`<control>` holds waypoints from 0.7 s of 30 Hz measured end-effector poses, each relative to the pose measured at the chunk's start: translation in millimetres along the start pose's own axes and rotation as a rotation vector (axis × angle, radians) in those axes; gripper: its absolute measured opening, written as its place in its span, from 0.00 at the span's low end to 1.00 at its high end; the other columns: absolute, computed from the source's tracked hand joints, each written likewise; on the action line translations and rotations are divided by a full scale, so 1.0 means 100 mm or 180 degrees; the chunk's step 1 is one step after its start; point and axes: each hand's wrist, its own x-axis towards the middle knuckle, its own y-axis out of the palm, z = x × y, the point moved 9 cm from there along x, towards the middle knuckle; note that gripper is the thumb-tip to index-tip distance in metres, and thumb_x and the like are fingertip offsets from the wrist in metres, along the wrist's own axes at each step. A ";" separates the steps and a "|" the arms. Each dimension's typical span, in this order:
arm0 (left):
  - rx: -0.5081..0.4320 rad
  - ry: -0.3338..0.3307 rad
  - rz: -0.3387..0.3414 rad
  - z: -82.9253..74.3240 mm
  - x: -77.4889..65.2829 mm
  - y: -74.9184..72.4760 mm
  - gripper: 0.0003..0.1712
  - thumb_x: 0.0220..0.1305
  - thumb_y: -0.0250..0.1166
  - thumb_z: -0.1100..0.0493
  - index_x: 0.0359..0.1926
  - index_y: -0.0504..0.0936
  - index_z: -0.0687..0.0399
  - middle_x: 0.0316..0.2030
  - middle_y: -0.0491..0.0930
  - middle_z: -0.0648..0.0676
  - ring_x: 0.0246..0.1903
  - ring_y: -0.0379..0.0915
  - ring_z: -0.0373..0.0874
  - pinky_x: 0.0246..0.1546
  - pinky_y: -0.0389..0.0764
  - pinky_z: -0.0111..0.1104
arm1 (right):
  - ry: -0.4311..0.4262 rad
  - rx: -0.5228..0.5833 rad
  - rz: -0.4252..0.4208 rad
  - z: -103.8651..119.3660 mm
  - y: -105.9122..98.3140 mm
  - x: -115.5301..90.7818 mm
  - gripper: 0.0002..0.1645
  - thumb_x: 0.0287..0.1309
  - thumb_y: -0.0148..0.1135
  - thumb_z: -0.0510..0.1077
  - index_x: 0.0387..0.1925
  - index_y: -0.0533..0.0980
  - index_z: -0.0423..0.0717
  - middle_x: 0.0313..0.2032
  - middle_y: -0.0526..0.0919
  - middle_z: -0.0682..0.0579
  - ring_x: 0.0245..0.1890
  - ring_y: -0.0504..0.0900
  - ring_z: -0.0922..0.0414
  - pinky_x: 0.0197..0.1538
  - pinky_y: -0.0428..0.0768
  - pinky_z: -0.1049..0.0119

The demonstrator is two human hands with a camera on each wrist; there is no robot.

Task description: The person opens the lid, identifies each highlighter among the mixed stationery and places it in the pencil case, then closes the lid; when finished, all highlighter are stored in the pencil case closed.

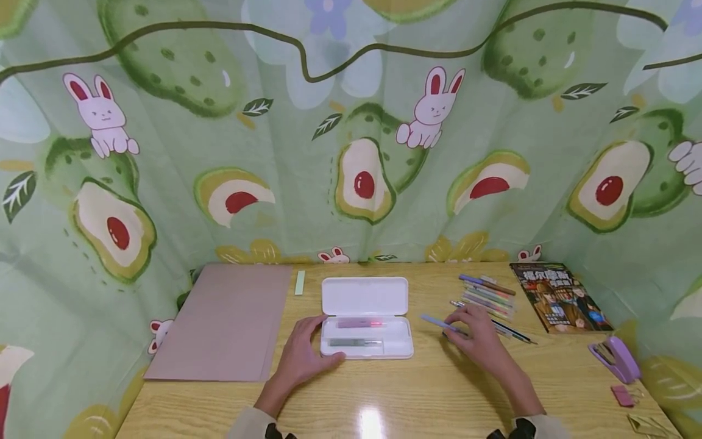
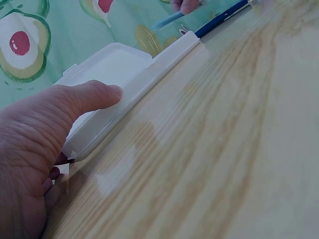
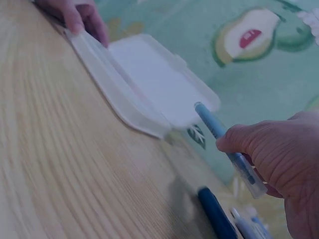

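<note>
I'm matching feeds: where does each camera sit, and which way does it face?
Head: on the head, facing forward and down at the desk; left hand and right hand show.
Left wrist: on that wrist, facing white case; left hand close, right hand at top.
Right wrist: on that wrist, facing blue pen and case; right hand close, left hand beyond.
Wrist views share case and pen.
</note>
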 end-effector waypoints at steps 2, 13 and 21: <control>0.0002 0.0001 -0.0006 0.01 0.00 -0.01 0.56 0.43 0.81 0.28 0.70 0.77 0.49 0.64 0.77 0.55 0.66 0.70 0.54 0.65 0.73 0.54 | -0.0087 0.0022 0.0062 0.11 0.11 0.04 0.16 0.46 0.80 0.29 0.32 0.83 0.49 0.36 0.83 0.53 0.39 0.76 0.51 0.45 0.71 0.53; 0.0028 0.0018 -0.0040 -0.01 0.00 -0.01 0.56 0.42 0.82 0.30 0.69 0.77 0.50 0.64 0.77 0.55 0.66 0.70 0.54 0.65 0.74 0.55 | -0.0092 0.0351 0.0889 0.67 0.84 0.21 0.08 0.60 0.75 0.38 0.36 0.83 0.52 0.37 0.84 0.61 0.42 0.76 0.56 0.48 0.71 0.54; -0.0003 0.0011 -0.0006 -0.03 0.01 -0.02 0.55 0.43 0.82 0.30 0.69 0.77 0.50 0.64 0.77 0.55 0.65 0.71 0.53 0.64 0.75 0.54 | -0.0416 0.0239 0.1065 0.98 1.27 0.31 0.07 0.59 0.77 0.43 0.35 0.83 0.51 0.41 0.80 0.56 0.44 0.72 0.57 0.50 0.73 0.56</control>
